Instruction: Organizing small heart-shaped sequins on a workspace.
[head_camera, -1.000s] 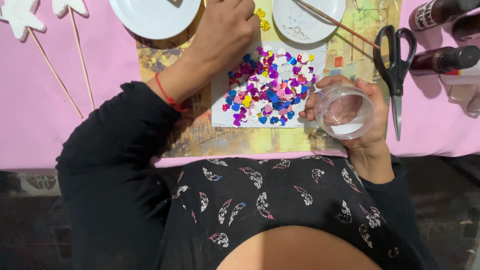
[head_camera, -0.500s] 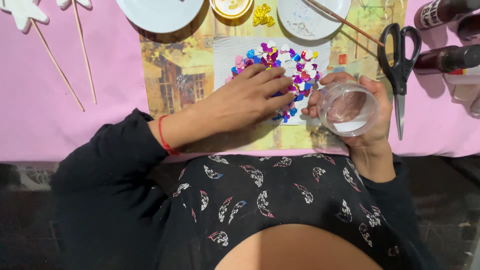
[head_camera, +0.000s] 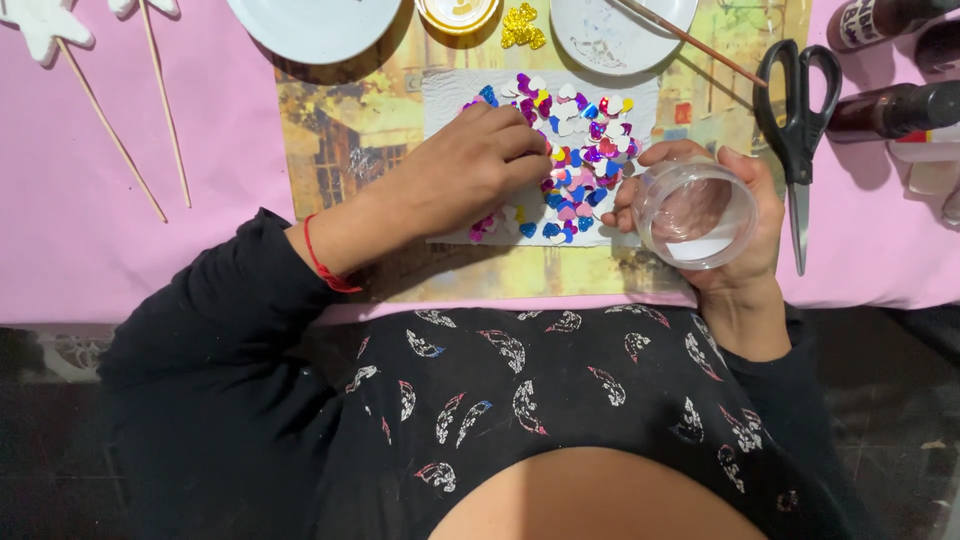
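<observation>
The left hand (head_camera: 480, 175) lies knuckles-up on a white sheet (head_camera: 445, 95), fingers drawn together with the tips buried in a heap of small shiny hearts (head_camera: 585, 140); whether it pinches any of them cannot be told, since the fingertips are hidden under the hand. The right hand (head_camera: 745, 215) is wrapped around a clear cup (head_camera: 695, 212), tipped so its mouth faces up toward the camera, held just beside the left fingertips at the near right edge of the heap.

The cup looks nearly empty, with only a pale film at its bottom, while the hearts, in pink, purple, blue, white and yellow, spread thickly across the sheet. Judging from that, gathering hearts into the cup has barely begun and almost the whole heap is left.

Beyond the left hand stand a white plate (head_camera: 315, 25), a small gold tin (head_camera: 458, 12) and a dish (head_camera: 620, 30) with a brush (head_camera: 690, 42) across it. Black scissors (head_camera: 795, 130) lie just past the right hand, dark bottles (head_camera: 890, 105) further out. Well off to the left hand's outer side lie sticks (head_camera: 105, 130) with white shapes.
</observation>
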